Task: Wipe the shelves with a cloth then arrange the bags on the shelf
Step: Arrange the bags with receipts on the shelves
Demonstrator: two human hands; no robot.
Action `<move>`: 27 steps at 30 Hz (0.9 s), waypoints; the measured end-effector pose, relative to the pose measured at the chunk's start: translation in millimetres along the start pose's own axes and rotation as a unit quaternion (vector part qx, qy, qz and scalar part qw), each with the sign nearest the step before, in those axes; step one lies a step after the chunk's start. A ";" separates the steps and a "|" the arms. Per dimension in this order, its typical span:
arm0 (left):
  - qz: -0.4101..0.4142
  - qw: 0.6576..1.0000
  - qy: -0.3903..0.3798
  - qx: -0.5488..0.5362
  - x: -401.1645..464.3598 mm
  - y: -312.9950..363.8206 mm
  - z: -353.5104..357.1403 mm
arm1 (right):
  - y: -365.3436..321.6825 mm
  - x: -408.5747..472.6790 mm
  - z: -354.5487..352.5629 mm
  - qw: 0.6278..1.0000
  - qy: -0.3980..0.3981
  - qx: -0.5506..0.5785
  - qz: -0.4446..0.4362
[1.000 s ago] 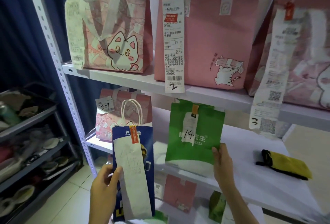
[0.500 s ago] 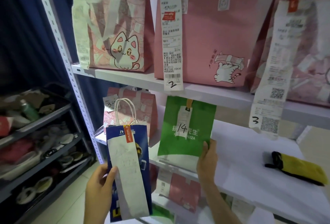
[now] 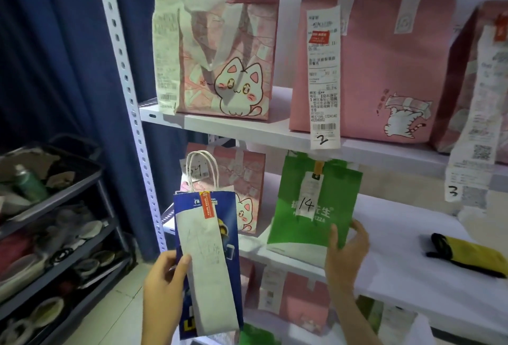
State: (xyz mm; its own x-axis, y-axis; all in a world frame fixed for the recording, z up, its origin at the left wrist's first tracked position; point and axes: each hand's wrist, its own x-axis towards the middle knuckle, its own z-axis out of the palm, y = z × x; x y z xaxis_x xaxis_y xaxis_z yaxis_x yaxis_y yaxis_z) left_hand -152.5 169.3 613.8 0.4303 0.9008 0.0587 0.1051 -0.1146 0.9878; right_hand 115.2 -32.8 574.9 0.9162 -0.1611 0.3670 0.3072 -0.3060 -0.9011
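My left hand (image 3: pixel 165 287) grips a blue paper bag (image 3: pixel 209 256) with white rope handles and a long white receipt, held in front of the rack's left side. My right hand (image 3: pixel 345 251) holds the lower right corner of a green bag (image 3: pixel 316 201) marked 14, which stands on the middle shelf (image 3: pixel 406 270). A pink cat bag (image 3: pixel 247 190) stands on the same shelf behind the blue one. A yellow and black cloth (image 3: pixel 467 254) lies folded at the shelf's right.
The top shelf (image 3: pixel 247 130) carries three pink bags with long receipts, two of them numbered 2 and 3. More pink and green bags sit on the shelf below my hands. A dark cart (image 3: pixel 90 179) with cluttered trays stands at the left, in front of a blue curtain.
The view has shifted left and closer. My right hand has set the green bag further in on the middle shelf, beside the pink cat bag. The blue bag stays in my left hand.
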 end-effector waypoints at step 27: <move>-0.060 0.997 -0.048 -0.003 90.3 -36.4 -144.5 | -115.2 -89.0 153.4 0.963 -0.213 -0.165 -0.007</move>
State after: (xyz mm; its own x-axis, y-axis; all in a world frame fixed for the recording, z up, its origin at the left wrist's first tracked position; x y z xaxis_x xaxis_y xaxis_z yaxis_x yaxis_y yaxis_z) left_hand -247.0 315.3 604.0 0.4992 0.8633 -0.0744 0.1569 -0.0055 0.9876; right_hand 37.7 160.7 610.6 0.9568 0.2227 0.1870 0.2856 -0.5980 -0.7489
